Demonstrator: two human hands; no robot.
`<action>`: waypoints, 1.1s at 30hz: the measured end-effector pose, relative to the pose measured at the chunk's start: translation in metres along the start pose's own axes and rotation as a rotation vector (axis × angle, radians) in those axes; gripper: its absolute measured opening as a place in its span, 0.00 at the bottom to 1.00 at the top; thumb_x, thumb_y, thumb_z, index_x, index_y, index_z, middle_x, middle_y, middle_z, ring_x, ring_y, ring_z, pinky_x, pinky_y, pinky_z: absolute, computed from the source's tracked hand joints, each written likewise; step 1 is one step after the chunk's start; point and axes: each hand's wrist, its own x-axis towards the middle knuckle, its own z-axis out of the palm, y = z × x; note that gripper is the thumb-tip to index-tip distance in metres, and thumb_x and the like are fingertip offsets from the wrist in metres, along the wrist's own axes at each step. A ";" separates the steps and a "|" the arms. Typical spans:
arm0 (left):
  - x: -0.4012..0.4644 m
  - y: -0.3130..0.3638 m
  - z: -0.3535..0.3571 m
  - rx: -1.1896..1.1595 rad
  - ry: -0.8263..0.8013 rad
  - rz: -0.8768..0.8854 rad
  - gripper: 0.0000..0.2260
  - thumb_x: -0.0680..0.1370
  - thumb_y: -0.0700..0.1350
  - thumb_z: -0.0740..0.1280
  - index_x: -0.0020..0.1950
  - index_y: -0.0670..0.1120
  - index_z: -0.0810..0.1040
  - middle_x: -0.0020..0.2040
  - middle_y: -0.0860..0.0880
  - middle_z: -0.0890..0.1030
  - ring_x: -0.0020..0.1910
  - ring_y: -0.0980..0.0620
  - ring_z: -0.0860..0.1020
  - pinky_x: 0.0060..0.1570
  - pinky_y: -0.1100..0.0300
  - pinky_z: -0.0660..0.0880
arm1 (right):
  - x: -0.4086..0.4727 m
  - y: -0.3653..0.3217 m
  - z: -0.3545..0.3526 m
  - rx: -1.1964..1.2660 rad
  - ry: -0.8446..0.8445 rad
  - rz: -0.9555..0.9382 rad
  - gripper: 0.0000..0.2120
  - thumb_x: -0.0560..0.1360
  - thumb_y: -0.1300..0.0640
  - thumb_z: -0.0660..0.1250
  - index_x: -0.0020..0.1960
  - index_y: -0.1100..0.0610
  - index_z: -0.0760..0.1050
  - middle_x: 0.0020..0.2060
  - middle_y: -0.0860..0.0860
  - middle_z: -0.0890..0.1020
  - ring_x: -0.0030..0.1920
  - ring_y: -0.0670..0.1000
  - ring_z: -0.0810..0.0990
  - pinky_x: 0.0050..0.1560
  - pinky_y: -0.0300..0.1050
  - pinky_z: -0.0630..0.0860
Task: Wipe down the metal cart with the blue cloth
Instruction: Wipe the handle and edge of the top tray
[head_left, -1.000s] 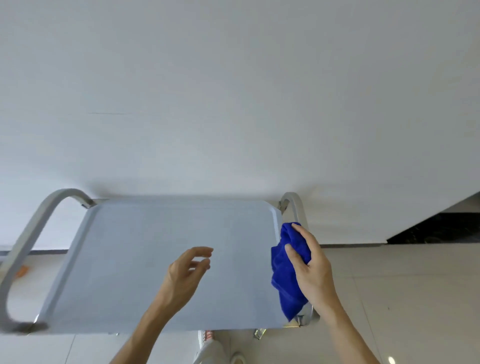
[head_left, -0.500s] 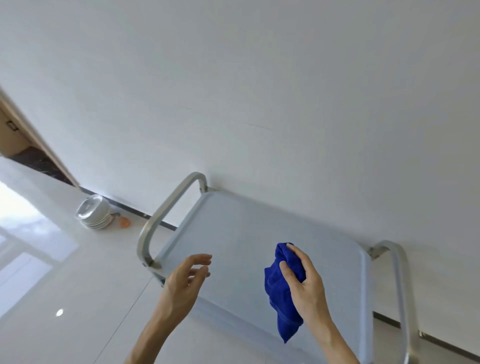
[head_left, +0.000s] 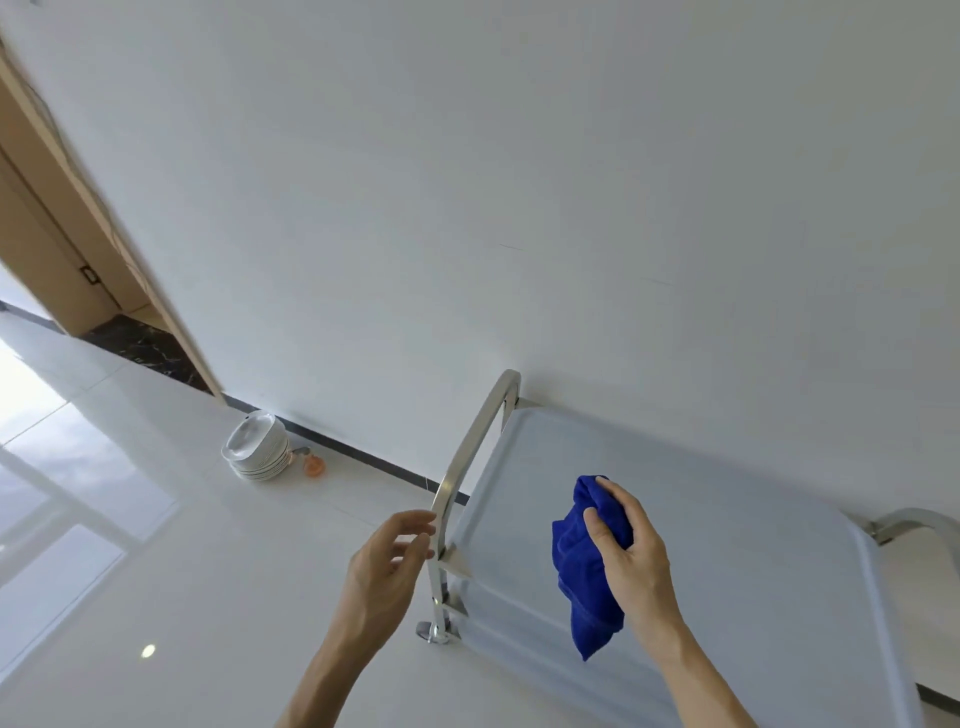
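The bunched, deep-blue terry cloth (head_left: 582, 566) hangs from my right hand (head_left: 631, 564), my fingers (head_left: 605, 530) and thumb curled round its upper fold so that the loose end droops toward the flat grey top shelf of the metal cart (head_left: 727, 545); whether the cloth touches the shelf I cannot tell, though it looks to be held just above it. A second ago the cloth was at the cart's right-hand edge, beside the rail there; now it is over the left half of the shelf, and my view has swung leftward with it, so the curved brushed-steel handle (head_left: 475, 452) at the cart's left end stands near the middle of what I see. My left hand (head_left: 387, 558) has travelled too; it is now just beside that handle, fingers apart and loosely bent, holding nothing, and I cannot say that they touch the steel. I judge that I am shifting the work to the left end of the cart, perhaps to steady it by the handle; the wiping there seems not yet begun. Further out, on the pale glossy floor (head_left: 156, 571) against the white wall (head_left: 519, 182), sits a stack of white bowls (head_left: 256, 447) with a small orange object (head_left: 313, 466) beside it; a tan wooden door frame (head_left: 62, 218) rises at the far left.
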 end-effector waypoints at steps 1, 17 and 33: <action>0.006 -0.002 -0.005 0.004 -0.013 0.001 0.14 0.80 0.38 0.64 0.55 0.58 0.80 0.50 0.59 0.83 0.47 0.54 0.84 0.48 0.53 0.81 | 0.001 -0.002 0.008 0.003 0.004 0.000 0.16 0.80 0.55 0.68 0.65 0.40 0.76 0.60 0.31 0.79 0.61 0.35 0.77 0.59 0.34 0.71; 0.126 -0.026 -0.017 0.100 -0.149 -0.049 0.12 0.80 0.40 0.65 0.55 0.58 0.78 0.48 0.60 0.83 0.46 0.56 0.83 0.44 0.64 0.77 | 0.161 -0.026 0.121 -0.233 -0.091 -0.156 0.17 0.80 0.56 0.68 0.67 0.43 0.74 0.63 0.43 0.76 0.61 0.39 0.75 0.60 0.31 0.69; 0.211 -0.034 0.013 0.379 -0.674 -0.208 0.19 0.79 0.54 0.65 0.69 0.56 0.67 0.53 0.56 0.80 0.42 0.59 0.81 0.34 0.70 0.73 | 0.222 0.032 0.188 -0.731 -0.357 0.002 0.18 0.82 0.48 0.62 0.71 0.47 0.71 0.79 0.47 0.55 0.71 0.61 0.63 0.70 0.53 0.69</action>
